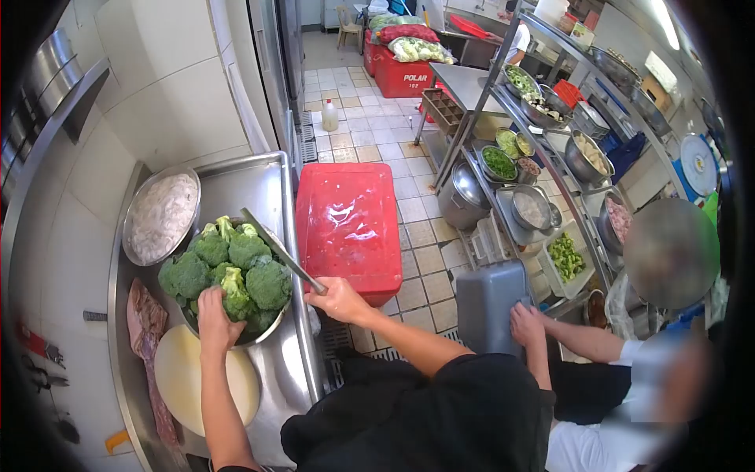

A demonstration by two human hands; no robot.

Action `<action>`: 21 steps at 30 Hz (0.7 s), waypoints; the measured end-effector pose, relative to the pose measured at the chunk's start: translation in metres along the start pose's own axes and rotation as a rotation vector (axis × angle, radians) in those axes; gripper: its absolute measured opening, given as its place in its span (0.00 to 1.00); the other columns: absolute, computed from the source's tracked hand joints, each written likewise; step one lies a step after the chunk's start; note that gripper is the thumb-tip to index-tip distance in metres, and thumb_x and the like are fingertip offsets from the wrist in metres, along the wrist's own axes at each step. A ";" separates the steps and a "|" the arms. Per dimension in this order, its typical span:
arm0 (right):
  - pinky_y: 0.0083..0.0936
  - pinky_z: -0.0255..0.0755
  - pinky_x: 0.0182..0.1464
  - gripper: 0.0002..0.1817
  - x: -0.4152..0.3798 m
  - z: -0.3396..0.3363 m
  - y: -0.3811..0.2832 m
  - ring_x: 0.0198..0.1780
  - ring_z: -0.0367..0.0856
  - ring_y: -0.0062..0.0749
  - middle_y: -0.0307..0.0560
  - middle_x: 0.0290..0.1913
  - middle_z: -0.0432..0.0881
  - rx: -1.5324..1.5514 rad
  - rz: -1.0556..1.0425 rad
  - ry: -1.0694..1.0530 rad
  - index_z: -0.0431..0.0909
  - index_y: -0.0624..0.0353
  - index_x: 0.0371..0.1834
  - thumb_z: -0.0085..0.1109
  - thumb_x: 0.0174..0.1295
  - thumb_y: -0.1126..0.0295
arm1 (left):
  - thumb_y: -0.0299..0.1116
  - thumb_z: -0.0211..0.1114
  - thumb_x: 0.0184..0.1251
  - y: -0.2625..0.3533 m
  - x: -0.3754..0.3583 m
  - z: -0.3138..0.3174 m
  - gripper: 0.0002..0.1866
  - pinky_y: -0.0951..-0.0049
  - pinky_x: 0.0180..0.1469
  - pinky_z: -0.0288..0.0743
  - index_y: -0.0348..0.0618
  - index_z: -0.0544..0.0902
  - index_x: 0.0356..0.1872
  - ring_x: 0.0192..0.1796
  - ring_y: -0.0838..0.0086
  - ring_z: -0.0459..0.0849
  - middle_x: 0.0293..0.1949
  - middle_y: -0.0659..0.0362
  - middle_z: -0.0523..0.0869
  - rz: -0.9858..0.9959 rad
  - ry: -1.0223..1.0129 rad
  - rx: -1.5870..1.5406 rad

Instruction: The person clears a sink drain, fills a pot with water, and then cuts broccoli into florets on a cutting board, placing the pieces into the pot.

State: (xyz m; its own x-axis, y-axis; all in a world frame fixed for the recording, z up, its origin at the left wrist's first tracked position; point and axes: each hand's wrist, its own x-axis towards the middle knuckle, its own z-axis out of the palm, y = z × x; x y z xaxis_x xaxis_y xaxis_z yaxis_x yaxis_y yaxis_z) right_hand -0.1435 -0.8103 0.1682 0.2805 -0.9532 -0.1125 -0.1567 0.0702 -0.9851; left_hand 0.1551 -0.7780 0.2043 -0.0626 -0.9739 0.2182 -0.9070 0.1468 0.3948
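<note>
A metal bowl [277,324] heaped with green broccoli heads [267,283] stands on the steel counter at my left. My left hand [219,321] reaches into the near side of the bowl, its fingers closed round a lighter broccoli head [234,294]. My right hand [342,301] grips the handle of a knife [271,245], whose long blade slants up over the bowl's right rim. Just below the bowl lies a round, pale cutting board [185,370], partly hidden by my left forearm. Beside it on the left is a long piece of raw meat [149,338].
A bowl of pale, wet food [161,216] sits behind the broccoli. A red cooler box [350,220] stands on the tiled floor beside the steel counter [244,185]. At right, a co-worker's hand [528,324] holds a grey tub [491,307] near shelves [503,200] of food bowls.
</note>
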 end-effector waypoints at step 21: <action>0.20 0.64 0.19 0.11 -0.102 0.143 -0.016 0.16 0.71 0.19 0.36 0.18 0.73 -0.137 0.183 -0.750 0.78 0.62 0.39 0.65 0.68 0.65 | 0.58 0.76 0.55 0.025 -0.413 0.022 0.33 0.59 0.47 0.80 0.33 0.85 0.44 0.40 0.55 0.89 0.38 0.47 0.89 -1.539 0.196 -0.327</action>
State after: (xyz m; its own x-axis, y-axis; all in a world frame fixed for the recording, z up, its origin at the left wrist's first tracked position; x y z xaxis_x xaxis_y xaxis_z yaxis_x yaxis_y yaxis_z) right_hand -0.0337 -0.6722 0.1770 0.7961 -0.4730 -0.3774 -0.3642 0.1235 -0.9231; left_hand 0.1489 -0.3760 0.1042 0.8689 -0.1875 -0.4581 0.0768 -0.8632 0.4990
